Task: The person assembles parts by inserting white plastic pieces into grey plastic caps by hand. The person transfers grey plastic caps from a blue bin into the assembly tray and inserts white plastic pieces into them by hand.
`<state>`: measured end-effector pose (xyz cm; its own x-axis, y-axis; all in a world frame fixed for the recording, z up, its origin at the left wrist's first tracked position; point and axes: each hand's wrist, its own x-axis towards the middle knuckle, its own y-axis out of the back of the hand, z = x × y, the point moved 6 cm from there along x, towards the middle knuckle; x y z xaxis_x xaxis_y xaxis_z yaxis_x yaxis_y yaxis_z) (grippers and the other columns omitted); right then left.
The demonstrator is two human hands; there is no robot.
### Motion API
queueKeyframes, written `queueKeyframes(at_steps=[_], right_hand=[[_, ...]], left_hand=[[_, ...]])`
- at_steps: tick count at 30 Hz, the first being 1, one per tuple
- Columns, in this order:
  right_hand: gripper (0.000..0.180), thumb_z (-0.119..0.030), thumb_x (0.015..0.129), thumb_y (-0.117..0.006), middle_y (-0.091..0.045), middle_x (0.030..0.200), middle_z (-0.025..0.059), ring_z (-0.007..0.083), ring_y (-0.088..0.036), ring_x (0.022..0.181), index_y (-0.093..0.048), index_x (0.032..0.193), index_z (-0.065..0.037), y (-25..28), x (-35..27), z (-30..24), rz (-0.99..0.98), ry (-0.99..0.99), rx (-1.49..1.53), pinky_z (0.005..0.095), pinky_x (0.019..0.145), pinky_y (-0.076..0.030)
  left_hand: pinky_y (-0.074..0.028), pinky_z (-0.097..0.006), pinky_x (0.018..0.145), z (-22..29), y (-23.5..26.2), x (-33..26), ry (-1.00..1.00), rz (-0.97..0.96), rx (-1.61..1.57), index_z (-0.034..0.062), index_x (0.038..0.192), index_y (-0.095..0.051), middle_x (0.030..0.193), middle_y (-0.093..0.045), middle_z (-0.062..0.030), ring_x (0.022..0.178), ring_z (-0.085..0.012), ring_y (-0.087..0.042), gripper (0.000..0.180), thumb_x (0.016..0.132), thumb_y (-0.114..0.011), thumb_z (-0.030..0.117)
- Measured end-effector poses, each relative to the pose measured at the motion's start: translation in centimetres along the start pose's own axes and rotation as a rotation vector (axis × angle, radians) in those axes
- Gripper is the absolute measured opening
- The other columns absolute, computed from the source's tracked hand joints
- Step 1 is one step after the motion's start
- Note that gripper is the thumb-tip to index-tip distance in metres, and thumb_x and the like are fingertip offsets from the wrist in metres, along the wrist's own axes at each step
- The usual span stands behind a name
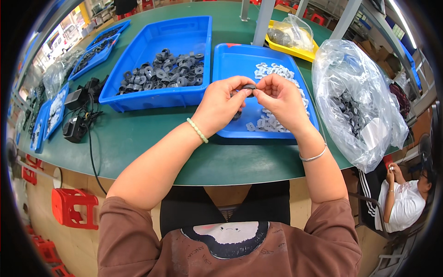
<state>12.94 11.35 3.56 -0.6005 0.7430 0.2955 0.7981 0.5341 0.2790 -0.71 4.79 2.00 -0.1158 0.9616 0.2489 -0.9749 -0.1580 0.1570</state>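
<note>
My left hand [225, 100] and my right hand [282, 99] meet above a shallow blue tray [230, 57]. Between their fingertips is a small dark ring-shaped part [249, 86], pinched from both sides. My left fingers partly hide another dark piece [237, 115] just under that hand. Small white plastic pieces [272, 122] lie in the tray, below and beyond my right hand. To the left stands a deeper blue bin [152, 99] holding a heap of dark grey ring-shaped parts [161, 71].
At right, a clear plastic bag [337, 69] holds dark parts. A yellow tray [302, 54] with a bag sits behind, near metal posts [264, 23]. Black power adapters [74, 129] with a hanging cable lie left. A red stool [74, 207] stands on the floor; a seated person [401, 203] is at right.
</note>
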Motion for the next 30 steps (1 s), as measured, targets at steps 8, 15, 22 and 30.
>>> queueKeyframes(at_steps=[8,15,22,30], right_hand=[[0.012,-0.006,0.085,-0.068,-0.063,0.080,0.0043,0.0086,-0.058,0.072,-0.061,0.091,0.001,-0.3,-0.3,-0.8,0.069,0.059,-0.099,0.0233,0.066,-0.049],[0.016,-0.005,0.083,-0.070,-0.063,0.080,0.0055,0.0109,-0.060,0.073,-0.059,0.092,0.001,-0.2,-0.3,-1.0,0.082,0.075,-0.173,0.0255,0.067,-0.051],[0.017,-0.001,0.080,-0.069,-0.064,0.079,0.0079,0.0151,-0.061,0.072,-0.057,0.092,0.001,-0.3,-0.5,-1.6,0.069,0.164,-0.288,0.0278,0.067,-0.051],[0.019,0.005,0.076,-0.067,-0.060,0.079,0.0053,0.0132,-0.059,0.069,-0.058,0.092,-0.002,-0.2,-0.9,-2.8,0.155,0.409,-0.491,0.0265,0.064,-0.049]], left_hand=[[-0.048,-0.020,0.068,-0.2,-0.2,0.2,0.008,-0.022,-0.054,0.0040,0.116,-0.063,0.089,-0.061,0.0021,0.075,-0.0038,-0.055,0.022,0.099,-0.053,0.015],[-0.048,-0.021,0.066,-0.4,-0.4,-0.1,0.027,-0.028,-0.168,0.0039,0.118,-0.055,0.092,-0.063,-0.0011,0.076,-0.0057,-0.056,0.022,0.097,-0.054,0.009],[-0.049,-0.022,0.064,0.1,-0.8,-0.1,-0.075,-0.042,-0.095,0.0032,0.118,-0.053,0.100,-0.065,-0.0040,0.075,-0.0068,-0.057,0.023,0.095,-0.054,0.005],[-0.049,-0.022,0.063,0.6,-0.9,-0.3,-0.132,-0.004,-0.167,0.0056,0.115,-0.057,0.099,-0.063,-0.0018,0.074,-0.0060,-0.057,0.022,0.094,-0.053,0.004]])
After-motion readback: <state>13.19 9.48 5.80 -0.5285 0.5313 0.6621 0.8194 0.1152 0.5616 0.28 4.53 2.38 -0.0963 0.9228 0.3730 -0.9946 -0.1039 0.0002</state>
